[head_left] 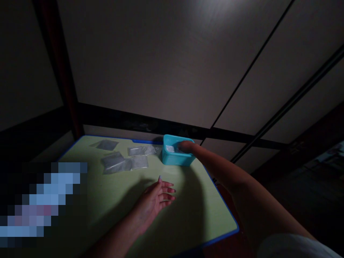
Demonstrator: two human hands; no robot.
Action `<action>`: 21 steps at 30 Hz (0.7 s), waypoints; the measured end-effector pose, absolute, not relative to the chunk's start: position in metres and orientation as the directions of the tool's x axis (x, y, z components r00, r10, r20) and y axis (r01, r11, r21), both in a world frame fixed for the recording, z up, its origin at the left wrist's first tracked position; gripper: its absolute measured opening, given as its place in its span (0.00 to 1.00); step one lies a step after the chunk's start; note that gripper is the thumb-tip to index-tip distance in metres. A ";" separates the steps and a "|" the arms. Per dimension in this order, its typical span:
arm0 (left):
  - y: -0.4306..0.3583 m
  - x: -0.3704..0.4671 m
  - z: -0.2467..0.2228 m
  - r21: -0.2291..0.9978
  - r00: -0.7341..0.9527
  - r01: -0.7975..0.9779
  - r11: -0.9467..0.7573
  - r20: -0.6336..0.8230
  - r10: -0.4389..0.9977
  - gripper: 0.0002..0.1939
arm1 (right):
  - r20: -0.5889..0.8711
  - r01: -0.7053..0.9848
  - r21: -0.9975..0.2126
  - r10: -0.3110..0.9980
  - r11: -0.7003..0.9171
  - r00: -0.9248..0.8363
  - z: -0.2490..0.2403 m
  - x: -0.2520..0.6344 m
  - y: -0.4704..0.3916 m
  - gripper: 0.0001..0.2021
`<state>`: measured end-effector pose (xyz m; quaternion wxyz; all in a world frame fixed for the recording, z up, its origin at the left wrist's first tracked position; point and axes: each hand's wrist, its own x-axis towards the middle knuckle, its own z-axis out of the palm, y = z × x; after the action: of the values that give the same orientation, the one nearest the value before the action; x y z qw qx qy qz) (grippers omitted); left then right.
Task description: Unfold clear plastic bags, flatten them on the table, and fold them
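My right hand is inside the turquoise tub near frame centre, fingers hidden; I can't tell its grip. My left hand, lower centre, hangs loosely open, empty. Reaching in seems the step; withdrawing would call for lifting clear. Plastic packets lie centre-left.

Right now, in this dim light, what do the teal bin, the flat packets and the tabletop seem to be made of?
Teal bin: likely smooth molded plastic, judging by its even color and rounded rim.
Flat packets: probably thin, shiny plastic film, given the creases and glints.
Tabletop: perhaps laminate, pale and smooth, though wood or plastic is possible.
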<state>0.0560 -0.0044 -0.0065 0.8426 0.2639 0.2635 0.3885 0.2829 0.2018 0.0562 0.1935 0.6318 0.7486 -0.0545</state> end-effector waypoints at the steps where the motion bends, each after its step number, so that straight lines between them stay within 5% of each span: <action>1: -0.004 0.056 -0.007 0.646 0.560 -0.517 0.561 -0.241 0.793 0.19 | -0.384 0.971 0.152 0.916 0.185 -0.114 0.056 0.284 0.203 0.16; 9: -0.006 0.056 0.002 0.650 0.526 -0.498 0.574 -0.300 0.796 0.18 | -0.468 0.992 0.079 0.882 0.098 -0.050 0.054 0.287 0.208 0.16; 21: -0.005 0.059 0.001 0.673 0.492 -0.509 0.536 -0.283 0.823 0.19 | -0.420 0.982 0.061 0.897 0.179 -0.138 0.048 0.286 0.208 0.17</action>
<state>0.0595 -0.0051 0.0011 0.8233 0.2614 0.3003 0.4046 0.2863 0.2076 0.0484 0.1845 0.6301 0.7455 -0.1151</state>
